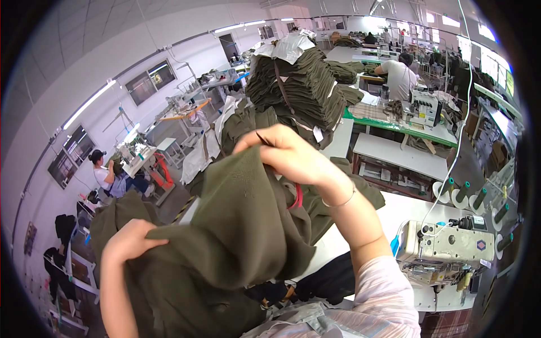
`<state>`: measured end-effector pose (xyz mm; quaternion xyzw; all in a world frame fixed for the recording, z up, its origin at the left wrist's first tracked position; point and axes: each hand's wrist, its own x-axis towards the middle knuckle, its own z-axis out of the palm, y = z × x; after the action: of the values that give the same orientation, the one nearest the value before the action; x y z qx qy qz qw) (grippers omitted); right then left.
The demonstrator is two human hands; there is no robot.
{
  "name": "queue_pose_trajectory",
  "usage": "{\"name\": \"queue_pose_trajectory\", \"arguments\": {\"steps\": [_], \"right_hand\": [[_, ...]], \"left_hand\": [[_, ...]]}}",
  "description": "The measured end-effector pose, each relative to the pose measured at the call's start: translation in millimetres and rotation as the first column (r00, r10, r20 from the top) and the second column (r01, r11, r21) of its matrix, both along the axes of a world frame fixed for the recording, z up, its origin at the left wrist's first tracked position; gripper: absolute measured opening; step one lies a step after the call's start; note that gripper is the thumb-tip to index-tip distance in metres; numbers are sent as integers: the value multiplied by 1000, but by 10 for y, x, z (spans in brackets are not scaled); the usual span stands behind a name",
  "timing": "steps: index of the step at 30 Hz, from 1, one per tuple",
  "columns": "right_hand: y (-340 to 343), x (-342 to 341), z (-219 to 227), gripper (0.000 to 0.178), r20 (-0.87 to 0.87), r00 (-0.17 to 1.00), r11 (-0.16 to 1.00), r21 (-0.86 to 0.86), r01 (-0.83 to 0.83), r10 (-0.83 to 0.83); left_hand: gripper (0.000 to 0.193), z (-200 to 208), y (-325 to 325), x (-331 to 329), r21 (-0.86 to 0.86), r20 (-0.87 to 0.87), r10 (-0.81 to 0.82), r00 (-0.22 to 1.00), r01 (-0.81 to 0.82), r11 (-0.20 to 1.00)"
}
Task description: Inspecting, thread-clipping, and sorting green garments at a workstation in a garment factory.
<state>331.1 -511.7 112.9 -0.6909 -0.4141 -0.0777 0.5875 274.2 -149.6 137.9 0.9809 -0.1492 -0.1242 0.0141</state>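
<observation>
The olive-green garment [236,225] is held up in the air over the near edge of the white bench [394,211] — right hand [287,155] pinching its top fold, left hand [131,239] clutching its lower left edge. Behind rises a stack of olive pieces [298,84]; a sewing machine [448,245] sits at the bench's right end.

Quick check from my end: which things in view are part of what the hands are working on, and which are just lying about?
In hand:
- olive-green garment piece, lifted up
- right hand, pinching its top edge
- left hand, gripping its lower left side

Lying about:
- tall stack of olive-green pieces behind
- sewing machine at the right on the white table
- thread cones
- seated workers at other stations
</observation>
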Motion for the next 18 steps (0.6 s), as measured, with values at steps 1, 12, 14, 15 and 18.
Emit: {"name": "queue_pose_trajectory", "arguments": {"steps": [1,12,14,15,18], "right_hand": [[18,-69,176,23,3,1000,1000,-1,8,-8],[2163,1787,963,21,875,372,551,-153,820,-311],[2517,1094,1638,23,277,830,872,232,432,-485],[2636,874,1966,18,-120,988,759,651,5,96],[2907,244,2421,31,122,974,602,769,-215,191]], "left_hand": [[34,63,89,-24,-102,-104,-7,995,-4,995],[19,422,1321,1063,-135,770,203,605,-157,978],[21,1124,1671,731,-252,964,265,-11,-353,901],[25,1426,1713,547,-360,917,318,-241,-159,919],[34,2170,1618,-352,-359,883,380,-276,126,925]]}}
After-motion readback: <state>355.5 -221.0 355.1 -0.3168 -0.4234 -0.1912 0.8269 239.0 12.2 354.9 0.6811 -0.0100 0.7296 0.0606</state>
